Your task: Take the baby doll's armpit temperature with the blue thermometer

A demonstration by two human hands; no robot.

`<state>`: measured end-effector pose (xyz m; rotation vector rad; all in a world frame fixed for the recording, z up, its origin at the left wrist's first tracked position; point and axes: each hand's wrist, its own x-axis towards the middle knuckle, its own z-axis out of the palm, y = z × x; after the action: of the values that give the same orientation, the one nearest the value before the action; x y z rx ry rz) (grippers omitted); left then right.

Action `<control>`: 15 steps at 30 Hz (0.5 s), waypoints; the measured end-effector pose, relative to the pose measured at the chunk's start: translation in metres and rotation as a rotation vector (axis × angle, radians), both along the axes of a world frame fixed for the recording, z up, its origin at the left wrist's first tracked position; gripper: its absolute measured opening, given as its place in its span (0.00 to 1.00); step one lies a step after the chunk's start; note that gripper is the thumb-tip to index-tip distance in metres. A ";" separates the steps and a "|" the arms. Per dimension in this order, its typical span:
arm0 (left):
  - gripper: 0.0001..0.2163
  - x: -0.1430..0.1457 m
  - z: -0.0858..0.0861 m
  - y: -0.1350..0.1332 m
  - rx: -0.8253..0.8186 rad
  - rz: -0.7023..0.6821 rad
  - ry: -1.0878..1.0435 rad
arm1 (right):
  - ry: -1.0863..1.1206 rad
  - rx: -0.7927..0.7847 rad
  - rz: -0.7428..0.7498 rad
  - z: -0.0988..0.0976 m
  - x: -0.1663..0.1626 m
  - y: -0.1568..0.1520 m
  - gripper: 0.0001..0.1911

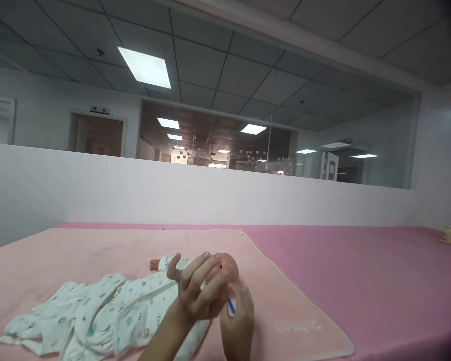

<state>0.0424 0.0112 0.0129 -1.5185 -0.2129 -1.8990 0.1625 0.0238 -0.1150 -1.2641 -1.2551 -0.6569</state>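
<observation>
Left hand [202,289]: fingers part-spread at smooth, rounded doll head [231,267], grip indeterminable; right hand [238,318]: fingers curled around slim blue rod [231,306].

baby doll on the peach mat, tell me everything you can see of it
The baby doll lies stretched out on the peach mat, head toward the right. The head looks bald, smooth and plastic-like. A loose, wrinkled white garment with dots and small printed figures covers the body; one small hand pokes from a sleeve. The left hand hides much of the face; the right hand, holding a blue stick, is close beside the head.
</observation>
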 end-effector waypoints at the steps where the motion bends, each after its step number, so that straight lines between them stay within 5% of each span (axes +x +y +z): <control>1: 0.13 -0.001 -0.010 0.017 0.022 0.036 0.027 | 0.002 -0.030 -0.051 -0.009 0.012 -0.007 0.09; 8: 0.15 -0.026 -0.064 0.095 -0.464 0.239 0.207 | -0.125 -0.422 -0.359 -0.060 0.058 -0.037 0.12; 15: 0.14 -0.043 -0.083 0.110 -1.034 0.179 0.300 | -0.125 -0.648 -0.398 -0.043 0.034 -0.057 0.10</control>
<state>-0.0007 0.1208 -0.0702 -2.2899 -1.2859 -1.4113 0.1966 -0.0335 -0.1580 -2.0708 -1.3860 -0.6349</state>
